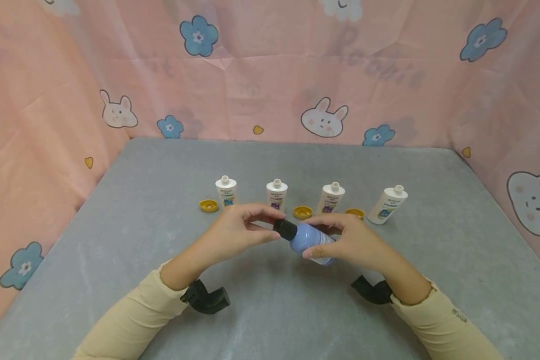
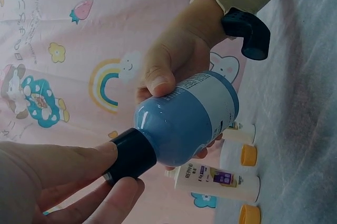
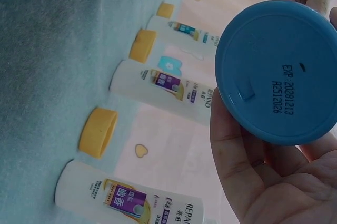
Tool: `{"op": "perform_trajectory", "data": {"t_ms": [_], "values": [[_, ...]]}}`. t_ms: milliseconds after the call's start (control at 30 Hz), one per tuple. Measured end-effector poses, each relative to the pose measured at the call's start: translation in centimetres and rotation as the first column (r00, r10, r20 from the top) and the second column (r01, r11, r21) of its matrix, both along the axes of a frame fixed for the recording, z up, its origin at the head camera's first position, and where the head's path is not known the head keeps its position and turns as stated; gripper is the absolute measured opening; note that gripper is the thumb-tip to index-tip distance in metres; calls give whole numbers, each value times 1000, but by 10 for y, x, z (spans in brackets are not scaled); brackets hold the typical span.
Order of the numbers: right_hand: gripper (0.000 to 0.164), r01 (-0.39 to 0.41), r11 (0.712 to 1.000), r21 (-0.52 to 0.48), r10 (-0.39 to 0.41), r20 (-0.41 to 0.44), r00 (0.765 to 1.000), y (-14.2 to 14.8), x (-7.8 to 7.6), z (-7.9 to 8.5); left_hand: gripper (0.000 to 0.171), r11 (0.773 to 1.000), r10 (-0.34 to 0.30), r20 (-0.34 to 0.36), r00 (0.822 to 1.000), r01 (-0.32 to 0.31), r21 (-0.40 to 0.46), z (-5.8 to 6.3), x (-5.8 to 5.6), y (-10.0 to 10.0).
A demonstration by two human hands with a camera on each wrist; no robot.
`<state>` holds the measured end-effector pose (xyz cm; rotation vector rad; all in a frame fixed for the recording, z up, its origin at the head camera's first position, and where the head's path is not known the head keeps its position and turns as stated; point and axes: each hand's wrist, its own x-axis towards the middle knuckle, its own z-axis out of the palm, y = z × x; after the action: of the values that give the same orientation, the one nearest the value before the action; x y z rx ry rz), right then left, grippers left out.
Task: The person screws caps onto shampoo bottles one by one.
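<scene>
Above the table (image 1: 270, 325), your left hand (image 1: 234, 231) pinches the black cap (image 1: 285, 229), your right hand (image 1: 354, 241) curls round the blue bottle (image 1: 302, 239); align both, squeezing lightly.

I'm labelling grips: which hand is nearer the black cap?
The left. The left hand pinches the black cap between thumb and fingers; the right hand holds the body of the blue bottle, off the cap.

Has pink cloth (image 1: 261, 75) w/ bunnies (image 1: 325, 121), blue flwrs (image 1: 199, 45) at back + both sides; borders mottled grey tbl (image 1: 274, 315).
</scene>
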<state>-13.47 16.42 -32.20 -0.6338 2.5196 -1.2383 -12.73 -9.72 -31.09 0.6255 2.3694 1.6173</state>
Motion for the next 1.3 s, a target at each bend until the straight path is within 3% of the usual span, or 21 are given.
{"op": "perform_trajectory", "data": {"t_ms": [200, 333, 433, 600, 767, 1300], "values": [[53, -1, 1000, -12, 1, 17, 1000, 2, -1, 0, 35, 999, -32, 0, 999, 32, 26, 1, 0, 0], [53, -8, 1000, -26, 9, 16, 1000, 3, -2, -1, 55, 997, -46, 8, 999, 45, 62, 1, -1, 0], [53, -12, 1000, -29, 12, 16, 1000, 2, -2, -1, 62, 997, -24, 31, 999, 21, 73, 0, -1, 0], [54, -12, 1000, -26, 13, 19, 1000, 0, -1, -1, 41, 998, 66, 73, 995, -67, 5, 0, 0, 1], [54, -10, 1000, -19, 10, 9, 1000, 0, -2, -1, 33, 994, 100, 78, 992, -97, -43, 1, 0, 2], [51, -18, 1000, -26, 18, 21, 1000, 0, -4, -6, 34, 1000, -21, 23, 1000, 21, 4, -1, -2, 0]]}}
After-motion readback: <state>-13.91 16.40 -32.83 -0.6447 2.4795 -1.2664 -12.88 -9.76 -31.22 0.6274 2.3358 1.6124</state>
